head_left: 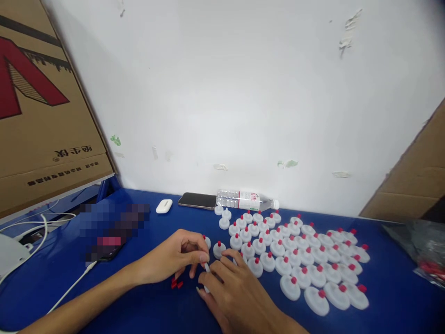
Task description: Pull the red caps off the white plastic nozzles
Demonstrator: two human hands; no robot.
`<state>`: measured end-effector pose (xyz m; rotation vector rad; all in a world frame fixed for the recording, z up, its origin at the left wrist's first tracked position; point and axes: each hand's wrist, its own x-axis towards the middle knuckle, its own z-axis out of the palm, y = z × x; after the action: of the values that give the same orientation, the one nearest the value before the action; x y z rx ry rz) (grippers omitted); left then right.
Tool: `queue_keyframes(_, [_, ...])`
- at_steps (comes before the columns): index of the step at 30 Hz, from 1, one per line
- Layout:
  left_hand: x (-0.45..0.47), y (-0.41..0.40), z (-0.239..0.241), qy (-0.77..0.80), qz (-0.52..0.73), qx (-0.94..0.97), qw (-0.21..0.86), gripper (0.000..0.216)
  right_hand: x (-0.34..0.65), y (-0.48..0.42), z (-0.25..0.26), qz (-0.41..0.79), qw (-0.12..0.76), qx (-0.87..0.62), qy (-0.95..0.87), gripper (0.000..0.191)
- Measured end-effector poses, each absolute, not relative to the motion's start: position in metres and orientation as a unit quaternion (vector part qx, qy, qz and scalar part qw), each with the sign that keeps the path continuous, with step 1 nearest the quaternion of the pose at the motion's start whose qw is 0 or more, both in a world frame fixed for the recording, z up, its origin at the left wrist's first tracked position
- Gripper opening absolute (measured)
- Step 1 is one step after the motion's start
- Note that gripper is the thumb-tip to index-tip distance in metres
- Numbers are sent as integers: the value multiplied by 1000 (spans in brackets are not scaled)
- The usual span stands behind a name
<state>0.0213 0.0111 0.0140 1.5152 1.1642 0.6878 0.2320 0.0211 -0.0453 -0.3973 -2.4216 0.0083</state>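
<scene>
My left hand point(179, 257) is closed, thumb and fingertips pinched on a small red tip that barely shows. Curled just to its right, my right hand point(231, 287) grips a white plastic nozzle cap point(207, 267), mostly hidden by the fingers. The two hands meet at this piece. Loose red tips point(176, 283) lie on the table below my left hand. A white cap with a red tip point(219, 250) stands just beyond the hands. Many more red-tipped white caps point(290, 287) spread to the right. Two or three white caps without red tips point(224, 223) sit near the bottle.
Along the wall lie a clear water bottle point(248, 200) on its side, a dark phone point(197, 200) and a white earbud case point(164, 206). A white cable point(71, 287) crosses the blue table point(156, 311) at left. A plastic bag with red pieces point(431, 269) lies far right.
</scene>
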Motion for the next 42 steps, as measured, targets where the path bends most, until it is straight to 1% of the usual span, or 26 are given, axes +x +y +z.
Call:
queue_keyframes(13, [10, 18, 14, 415, 263, 638, 593, 39, 232, 21, -47, -21, 369, -137, -919, 9])
queue_keyframes(17, [7, 18, 16, 405, 260, 633, 606, 34, 230, 21, -44, -55, 402, -121, -906, 16])
queue_keyframes(20, [9, 16, 22, 402, 262, 623, 617, 31, 228, 20, -38, -103, 436, -98, -889, 21])
queue_keyframes(23, [11, 12, 30, 387, 252, 615, 639, 44, 227, 19, -34, -141, 464, -75, -871, 16])
queue_keyframes(25, [11, 8, 32, 366, 223, 612, 665, 52, 227, 17, -33, -158, 477, -64, -863, 10])
queue_keyframes(28, [11, 3, 29, 345, 175, 614, 688, 58, 226, 16, -35, -182, 505, -52, -842, 8])
queue_keyframes(32, [15, -4, 21, 327, 189, 617, 691, 62, 226, 15, -36, -205, 531, -37, -821, 9])
queue_keyframes(35, [20, -7, 19, 321, 197, 607, 700, 59, 228, 15, -34, -209, 530, -31, -822, 9])
queue_keyframes(39, [24, -7, 21, 326, 166, 617, 697, 44, 230, 15, -31, -219, 517, -8, -828, 9])
queue_keyframes(42, [25, -8, 21, 340, 185, 614, 687, 34, 230, 15, -31, -216, 514, -1, -830, 11])
